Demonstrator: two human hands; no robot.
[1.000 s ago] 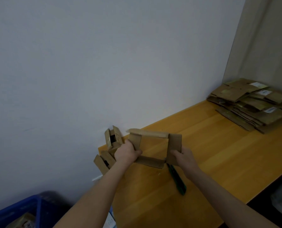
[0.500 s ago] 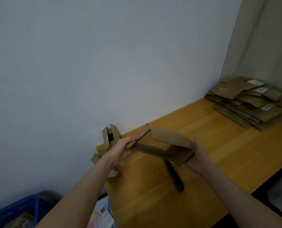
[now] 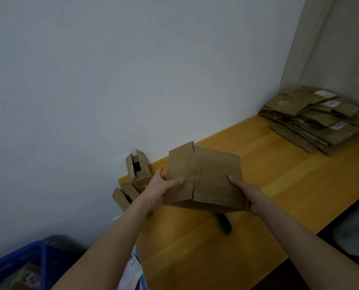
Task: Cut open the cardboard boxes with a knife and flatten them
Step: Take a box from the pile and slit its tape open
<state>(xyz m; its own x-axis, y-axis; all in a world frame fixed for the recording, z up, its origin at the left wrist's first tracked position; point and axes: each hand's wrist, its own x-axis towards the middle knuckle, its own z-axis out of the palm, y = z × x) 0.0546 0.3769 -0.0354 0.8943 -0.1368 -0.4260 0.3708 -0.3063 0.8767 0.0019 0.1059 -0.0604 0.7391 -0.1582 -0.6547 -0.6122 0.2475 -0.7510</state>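
- Head camera looks down at two bare arms holding a brown cardboard box (image 3: 203,178) up over the yellow wooden worktop (image 3: 279,185).
- The left hand (image 3: 159,189) grips the box's left edge, with the thumb on top and the fingers tucked under.
- The right hand (image 3: 247,195) grips the right edge, thumb on top. Its other fingers are hidden below the card.
- The box does not touch the worktop. It is tipped, with the far edge higher. It looks squashed almost flat, but the near edge shows a bit of thickness.
- A green-handled knife (image 3: 223,223) lies on the worktop just under the box's near edge. No hand touches it, and the box hides its far end.
- Far off to the right, near the corner, sits a pile of flat brown cardboard pieces (image 3: 316,120). That looks like the finished work.
- At the left end of the worktop, by the grey wall, small brown cardboard boxes (image 3: 137,170) stand with open flaps. They are not flat.
- A blue plastic crate (image 3: 17,262) sits low on the left. Something brown lies in it, too blurry to name.
- The job seems partly done. Many boxes are flat, this one is nearly there, and a few wait.
- The held box likely needs one last press, then a spot on the pile.
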